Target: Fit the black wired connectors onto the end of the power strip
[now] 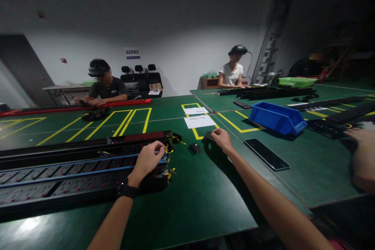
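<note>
My left hand [148, 161], a dark watch on its wrist, rests over the right end of a long black rail assembly [88, 181] with rows of grey slotted plates. Its fingers are curled together beside yellow-tipped wires [170, 151]; what they pinch, if anything, is hidden. More yellow wire ends [170, 172] stick out at the lower corner. To the right, my right hand [222, 140] is closed on the edge of a small flat black piece [208, 136] just over the green table. Between the hands lies a small black bracket-like part [193, 148].
Right of my arm lie a phone [266, 154] and a blue bin [277, 119]. Paper sheets [199, 121] lie ahead on the green table [202, 207]. Another person's hand [363, 156] is at the right edge. Two people [107, 86] sit across, near red and black rails.
</note>
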The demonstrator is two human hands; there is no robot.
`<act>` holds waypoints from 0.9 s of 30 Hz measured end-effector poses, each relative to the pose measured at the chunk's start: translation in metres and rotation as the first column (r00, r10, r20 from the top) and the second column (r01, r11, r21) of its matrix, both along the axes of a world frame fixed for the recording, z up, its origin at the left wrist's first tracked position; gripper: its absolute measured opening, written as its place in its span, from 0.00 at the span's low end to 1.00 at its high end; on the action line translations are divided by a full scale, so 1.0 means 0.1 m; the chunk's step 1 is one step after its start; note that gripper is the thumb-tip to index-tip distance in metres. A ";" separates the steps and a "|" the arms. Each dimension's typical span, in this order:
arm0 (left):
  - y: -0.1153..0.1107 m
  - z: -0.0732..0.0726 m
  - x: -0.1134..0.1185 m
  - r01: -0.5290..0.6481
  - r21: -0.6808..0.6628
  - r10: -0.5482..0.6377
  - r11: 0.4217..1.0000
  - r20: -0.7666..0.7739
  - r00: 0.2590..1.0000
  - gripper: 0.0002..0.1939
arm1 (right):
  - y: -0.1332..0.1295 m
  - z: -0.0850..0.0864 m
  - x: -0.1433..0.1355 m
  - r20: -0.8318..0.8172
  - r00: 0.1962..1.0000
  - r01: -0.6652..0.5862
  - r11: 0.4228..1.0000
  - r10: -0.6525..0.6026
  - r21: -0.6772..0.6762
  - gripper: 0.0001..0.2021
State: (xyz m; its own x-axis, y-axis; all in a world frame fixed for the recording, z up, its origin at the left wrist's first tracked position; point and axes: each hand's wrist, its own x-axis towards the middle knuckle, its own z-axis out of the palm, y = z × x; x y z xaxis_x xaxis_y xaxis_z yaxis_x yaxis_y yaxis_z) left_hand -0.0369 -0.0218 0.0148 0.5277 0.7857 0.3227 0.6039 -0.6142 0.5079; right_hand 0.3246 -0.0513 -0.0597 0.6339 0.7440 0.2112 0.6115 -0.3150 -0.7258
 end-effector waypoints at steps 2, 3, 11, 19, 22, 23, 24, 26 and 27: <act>-0.03 -0.01 0.03 0.075 -0.010 -0.074 0.997 0.032 0.997 0.12 | -0.01 0.00 0.02 -0.042 0.999 0.008 1.000 -0.008 -0.016 0.18; -0.05 -0.01 0.04 0.107 -0.012 -0.106 0.994 0.037 0.994 0.12 | -0.01 0.00 0.02 -0.048 0.999 0.017 0.999 -0.019 -0.034 0.20; -0.22 -0.06 0.21 0.229 0.035 -0.220 0.973 -0.165 0.961 0.11 | -0.07 0.04 -0.10 0.110 0.992 -0.031 0.964 0.062 -0.263 0.20; -0.27 -0.05 0.22 0.291 0.013 -0.285 0.957 -0.166 0.944 0.17 | -0.08 0.15 -0.19 0.133 0.989 -0.007 0.925 0.062 -0.381 0.20; -0.23 -0.03 0.18 0.148 0.093 -0.134 0.985 -0.134 0.982 0.15 | -0.09 0.15 -0.19 0.148 0.986 -0.011 0.920 0.075 -0.392 0.20; -0.21 -0.03 0.16 0.087 0.117 -0.070 0.989 -0.143 0.987 0.14 | -0.10 0.15 -0.19 0.155 0.984 -0.013 0.915 0.082 -0.402 0.19; -0.19 -0.03 0.15 0.027 0.137 -0.005 0.990 -0.158 0.987 0.14 | -0.10 0.15 -0.19 0.161 0.983 -0.014 0.910 0.089 -0.414 0.19; -0.15 -0.04 0.12 -0.071 0.164 0.102 0.984 -0.187 0.977 0.13 | -0.12 0.14 -0.21 0.176 0.981 0.001 0.906 0.082 -0.424 0.19; -0.13 -0.06 0.11 -0.107 0.166 0.139 0.980 -0.193 0.971 0.12 | -0.12 0.14 -0.23 0.197 0.978 0.024 0.913 0.062 -0.406 0.19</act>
State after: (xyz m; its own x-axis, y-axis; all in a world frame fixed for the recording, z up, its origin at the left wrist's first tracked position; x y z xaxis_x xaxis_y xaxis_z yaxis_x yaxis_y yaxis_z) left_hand -0.0258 -0.0352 0.0092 0.4973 0.7980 0.3405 0.7602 -0.5899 0.2723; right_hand 0.3016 -0.0632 -0.0457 0.5945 0.8040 0.0110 0.7399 -0.5417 -0.3990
